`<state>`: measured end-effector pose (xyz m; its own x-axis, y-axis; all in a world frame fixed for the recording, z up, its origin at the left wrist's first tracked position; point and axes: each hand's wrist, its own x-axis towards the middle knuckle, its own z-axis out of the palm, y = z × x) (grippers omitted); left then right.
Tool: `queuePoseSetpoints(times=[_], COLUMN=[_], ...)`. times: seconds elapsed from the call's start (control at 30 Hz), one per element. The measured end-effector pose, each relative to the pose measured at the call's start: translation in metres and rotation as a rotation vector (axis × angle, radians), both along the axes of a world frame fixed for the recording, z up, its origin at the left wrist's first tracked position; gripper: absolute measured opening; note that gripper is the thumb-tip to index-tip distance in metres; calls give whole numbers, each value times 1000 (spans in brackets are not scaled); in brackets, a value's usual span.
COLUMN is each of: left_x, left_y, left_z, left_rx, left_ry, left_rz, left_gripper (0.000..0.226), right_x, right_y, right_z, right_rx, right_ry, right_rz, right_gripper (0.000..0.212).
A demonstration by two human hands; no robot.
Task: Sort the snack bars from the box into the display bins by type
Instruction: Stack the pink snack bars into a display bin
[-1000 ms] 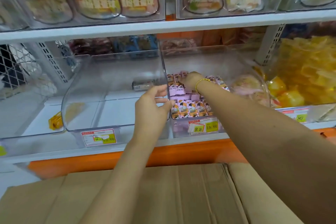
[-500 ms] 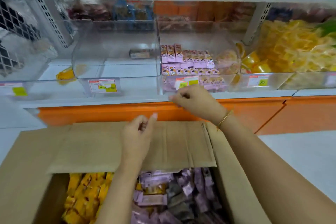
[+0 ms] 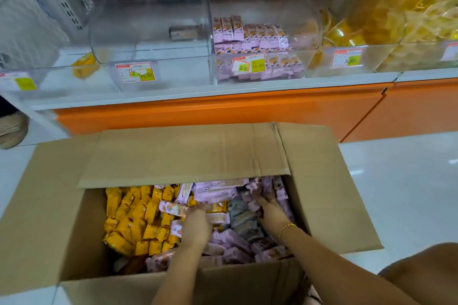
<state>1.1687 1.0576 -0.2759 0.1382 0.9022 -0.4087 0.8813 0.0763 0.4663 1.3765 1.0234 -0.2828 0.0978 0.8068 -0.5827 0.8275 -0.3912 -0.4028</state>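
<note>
An open cardboard box stands on the floor below the shelf. Inside it, yellow snack bars fill the left side and pink snack bars the right. Both my hands are down in the box. My left hand reaches into the middle of the pile, its fingertips buried among the bars. My right hand lies on the pink bars at the right with fingers stretched forward. On the shelf, one clear bin holds rows of pink bars; the clear bin to its left holds a single bar.
A box flap covers the far part of the box. A lone yellow bar lies in the far-left bin. Bins of yellow snacks stand at the right. The orange shelf base runs behind the box. My knee shows at the bottom right.
Both hands came back from the pink-bar bin, passed over the box flap and went down into the box. My view dropped from the shelf to the box.
</note>
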Motion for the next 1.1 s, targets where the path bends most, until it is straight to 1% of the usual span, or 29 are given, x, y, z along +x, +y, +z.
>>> queuePoseSetpoints(times=[0.1,0.13,0.23,0.3,0.37,0.4,0.43,0.47,0.53,0.57,0.63,0.7,0.73,0.77,0.8,0.87,0.93,1.0,1.07,1.1], left_x=[6,6,8,10,11,10,9,7,4,3,2,2,1,3,4,8,12,16,21,24], left_y=[4,5,9,11,11,11,10,10,9,7,1,-2,0,2,5,9,11,14,15,15], left_z=[-6,-8,-12,-12,-13,-13,-12,-10,1,11,35,55,62,71,76,86,89,90,92,95], left_rx=[-53,-50,21,48,50,34,21,7,-58,-99,-230,-438,-546,-634,-694,-763,-809,-813,-794,-791], left_ry=[179,240,362,415,427,409,360,262,-18,-165,-438,-810,-989,-1141,-1248,-1375,-1442,-1448,-1398,-1384], left_rz=[-207,-259,-335,-376,-395,-382,-350,-277,-55,49,202,298,305,287,262,246,317,324,295,290], left_gripper=[60,62,57,52,50,49,47,44,37,33,31,48,55,53,49,52,54,56,61,58], right_x=[1,2,5,5,4,5,5,7,8,10,14,15,15,14,13,11,11,11,11,11], right_y=[-3,-3,-4,-5,-1,3,8,14,24,28,34,38,40,41,42,41,40,40,41,41], right_z=[-10,-11,-9,-1,17,29,42,57,90,106,135,158,167,174,180,187,195,199,200,200], right_rx=[49,88,183,202,187,157,115,87,71,74,110,169,190,200,203,205,206,196,193,203], right_ry=[-123,-120,-44,32,99,125,135,129,105,110,146,195,225,254,275,227,128,115,148,155], right_rz=[28,3,-34,-93,-108,-65,1,72,155,157,115,33,-13,-59,-95,-112,-84,-89,-110,-117], right_gripper=[64,62,48,39,35,35,35,34,25,24,32,39,40,41,41,42,45,47,47,47])
